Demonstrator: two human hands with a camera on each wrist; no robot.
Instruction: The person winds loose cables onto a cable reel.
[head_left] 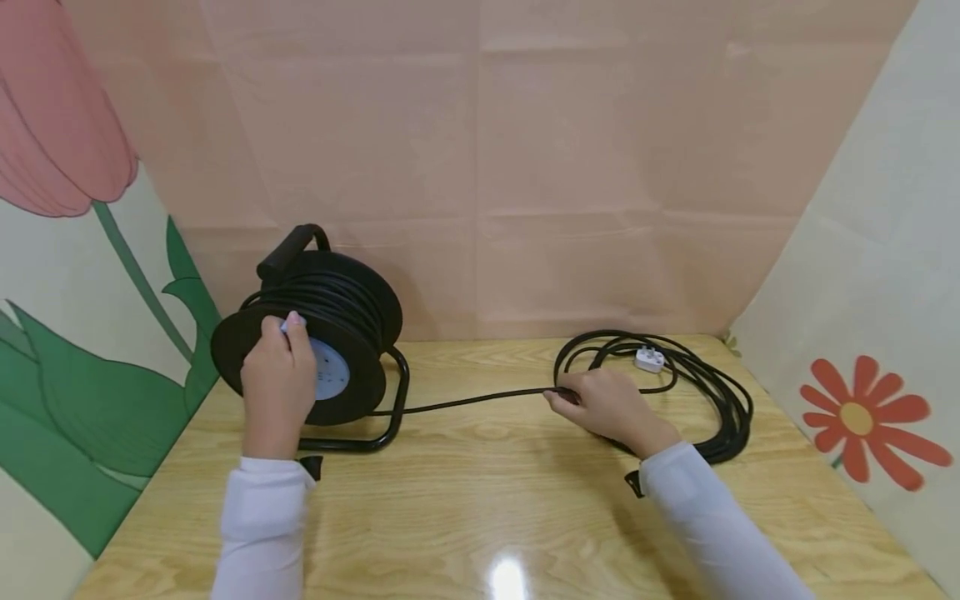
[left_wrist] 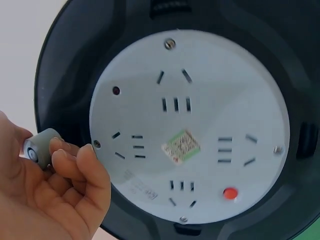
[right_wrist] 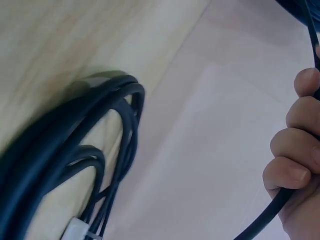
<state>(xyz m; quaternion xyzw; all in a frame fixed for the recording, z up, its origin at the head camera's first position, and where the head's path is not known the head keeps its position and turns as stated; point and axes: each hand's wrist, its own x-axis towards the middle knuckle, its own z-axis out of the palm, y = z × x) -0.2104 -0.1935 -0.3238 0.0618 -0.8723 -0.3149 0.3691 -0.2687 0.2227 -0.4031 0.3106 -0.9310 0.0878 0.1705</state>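
Clearly, the head view has the reel (head_left: 339, 327) on the left of the bench (head_left: 450, 500), the left hand (head_left: 280, 371) at its face, the right hand (head_left: 607, 408) by the coil (head_left: 731, 417). Left wrist view: the left hand grips a knob (left_wrist: 49, 137) beside the socket panel (left_wrist: 210, 115). Right wrist view: the right hand grips the cable (right_wrist: 265, 217).

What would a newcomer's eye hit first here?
Probably the black cable reel at the table's left, its pale round socket panel facing the wearer and its small knob held by the left hand. Next, the loose coil at the right, a white plug among its loops, with the right hand gripping the cable. The big pink tulip fills the upper left.
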